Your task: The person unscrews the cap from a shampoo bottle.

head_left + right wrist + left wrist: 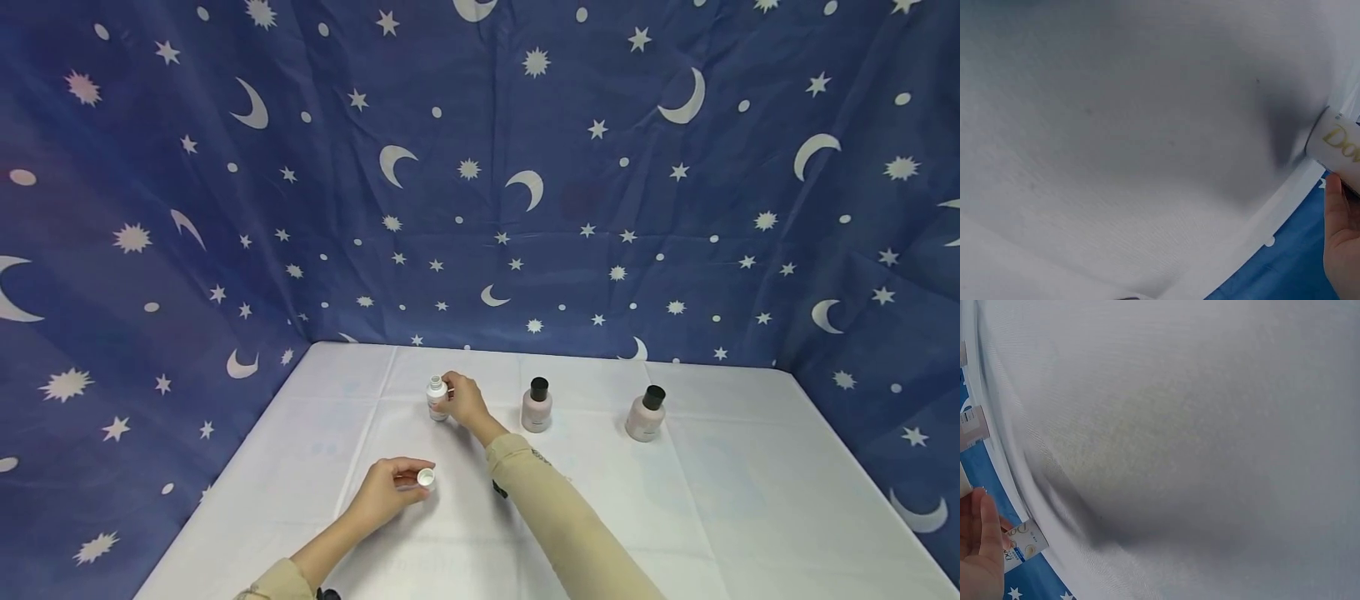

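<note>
My left hand (381, 497) pinches a small white cap (426, 478) between thumb and fingers, its round opening turned up and outward. Further back, my right hand (467, 402) grips a white bottle (437, 400) from its right side; the bottle stands upright with its threaded neck bare. Gold "Dove" lettering shows on this bottle (1336, 142) in the right wrist view, with the right fingers along its side. At the left wrist view's edge, the left hand (982, 556) holds the partly cut-off cap (964, 484).
Two pinkish bottles with black caps stand to the right of my right hand, one near (536, 410) and one farther off (645, 418). A white cloth (738, 492) covers the table. Behind and beside it hangs a blue curtain (480, 242) with moons and stars.
</note>
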`<state>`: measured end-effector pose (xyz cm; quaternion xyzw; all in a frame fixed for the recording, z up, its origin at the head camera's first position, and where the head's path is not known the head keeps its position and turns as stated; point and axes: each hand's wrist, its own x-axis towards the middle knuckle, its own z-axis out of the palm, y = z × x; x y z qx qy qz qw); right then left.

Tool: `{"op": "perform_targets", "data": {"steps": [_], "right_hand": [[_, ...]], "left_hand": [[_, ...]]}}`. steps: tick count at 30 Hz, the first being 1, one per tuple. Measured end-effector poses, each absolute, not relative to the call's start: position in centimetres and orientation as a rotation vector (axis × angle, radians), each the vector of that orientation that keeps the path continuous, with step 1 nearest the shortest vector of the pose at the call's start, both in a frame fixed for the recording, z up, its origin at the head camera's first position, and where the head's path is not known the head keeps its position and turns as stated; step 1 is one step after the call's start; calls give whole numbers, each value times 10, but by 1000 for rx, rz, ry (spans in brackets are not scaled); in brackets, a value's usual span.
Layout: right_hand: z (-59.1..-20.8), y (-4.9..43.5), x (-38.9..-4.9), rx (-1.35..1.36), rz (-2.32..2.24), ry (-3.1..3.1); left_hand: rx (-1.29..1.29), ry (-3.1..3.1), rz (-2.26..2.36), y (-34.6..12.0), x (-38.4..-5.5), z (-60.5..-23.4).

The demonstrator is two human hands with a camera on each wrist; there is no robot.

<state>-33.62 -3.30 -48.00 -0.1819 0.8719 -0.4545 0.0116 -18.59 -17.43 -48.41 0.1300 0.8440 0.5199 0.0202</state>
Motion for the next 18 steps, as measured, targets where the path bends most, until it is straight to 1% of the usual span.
{"op": "perform_targets", "data": {"steps": [6, 12, 18], "right_hand": [[-479, -34, -337, -547, -1325, 2778], [-480, -36, -335, -535, -1281, 2824], [-476, -37, -331, -496, -1281, 2822]], "left_hand": [[446, 2616, 1580, -176, -186, -483], [424, 2688, 1515, -176, -187, -488], [427, 2711, 1468, -177, -197, -494]]}}
